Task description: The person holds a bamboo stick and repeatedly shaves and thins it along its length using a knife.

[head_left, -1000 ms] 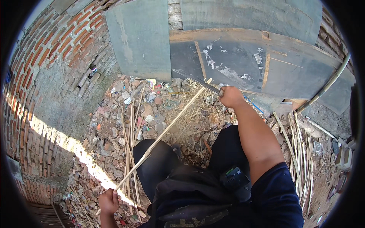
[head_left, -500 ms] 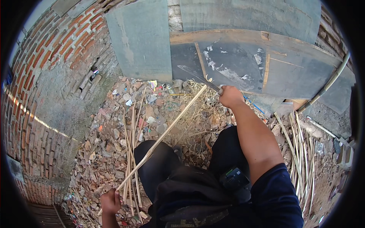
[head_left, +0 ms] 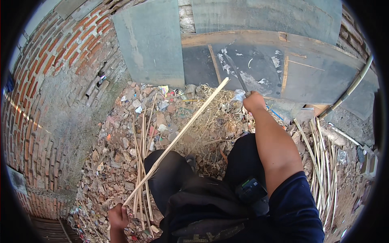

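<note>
My left hand, low on the left, is closed around the near end of a long pale bamboo strip. The strip slants up and away to the right, passing over my left knee, and its far tip is free in the air. Frayed fibres stick out near its middle. In my right hand is the handle of a machete, its long dark blade pointing up and leftward. The blade is apart from the strip, to the right of its tip. A thin curled shaving hangs in the air beyond the blade.
More strips lie in a loose pile on the left and a larger bundle on the right. Rubble and pale shavings cover the ground. Grey boards stand ahead, a brick wall left, a bamboo pole right.
My right hand has moved a little right and away from me, and the machete blade has swung clear of the strip's tip. The strip's far end has risen slightly. A shaving has come loose.
</note>
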### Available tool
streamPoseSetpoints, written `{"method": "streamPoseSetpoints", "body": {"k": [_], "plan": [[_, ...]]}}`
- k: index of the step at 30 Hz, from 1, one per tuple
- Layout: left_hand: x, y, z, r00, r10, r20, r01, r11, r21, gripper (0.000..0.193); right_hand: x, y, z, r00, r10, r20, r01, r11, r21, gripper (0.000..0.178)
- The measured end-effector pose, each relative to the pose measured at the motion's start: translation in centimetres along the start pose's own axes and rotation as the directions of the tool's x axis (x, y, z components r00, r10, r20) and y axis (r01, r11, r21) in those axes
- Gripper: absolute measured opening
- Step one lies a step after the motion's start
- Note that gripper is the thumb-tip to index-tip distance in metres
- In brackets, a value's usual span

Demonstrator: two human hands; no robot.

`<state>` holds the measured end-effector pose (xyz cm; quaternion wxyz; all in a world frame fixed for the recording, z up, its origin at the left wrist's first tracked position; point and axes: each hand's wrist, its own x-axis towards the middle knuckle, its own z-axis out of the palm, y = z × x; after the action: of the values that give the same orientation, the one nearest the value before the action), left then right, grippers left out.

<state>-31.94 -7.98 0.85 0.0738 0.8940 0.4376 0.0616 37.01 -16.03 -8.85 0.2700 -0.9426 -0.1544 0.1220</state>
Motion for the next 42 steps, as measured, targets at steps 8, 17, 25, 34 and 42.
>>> {"method": "streamPoseSetpoints", "body": {"k": [8, 17, 25, 34, 42], "plan": [[1.0, 2.8, 1.7, 0.996, -0.078, 0.041, 0.084, 0.979, -0.186, 0.035, -0.5, -1.3, 0.6, 0.965, -0.263, 0.015, 0.259, 0.956, 0.138, 0.041], [5.8, 8.5, 4.5, 0.995, -0.038, 0.093, 0.078, 0.873, -0.482, 0.041, -1.8, -2.6, -1.0, 0.961, -0.113, -0.252, 0.220, 0.864, 0.453, 0.032], [10.4, 13.5, 5.3, 0.997, -0.030, 0.067, 0.053, 0.923, -0.382, 0.039, -5.9, -5.9, -2.0, 0.837, -0.546, -0.027, 0.531, 0.801, 0.276, 0.033], [9.9, 15.6, 5.2, 0.993, -0.103, 0.050, 0.107, 0.989, -0.100, 0.034, -10.3, -9.7, -2.0, 0.517, -0.638, 0.571, 0.826, 0.547, -0.136, 0.037], [9.8, 15.4, 5.6, 0.990, -0.122, 0.064, 0.126, 0.990, -0.057, 0.032, -10.9, -10.0, -0.7, 0.521, -0.651, 0.553, 0.824, 0.552, -0.127, 0.034]]}}
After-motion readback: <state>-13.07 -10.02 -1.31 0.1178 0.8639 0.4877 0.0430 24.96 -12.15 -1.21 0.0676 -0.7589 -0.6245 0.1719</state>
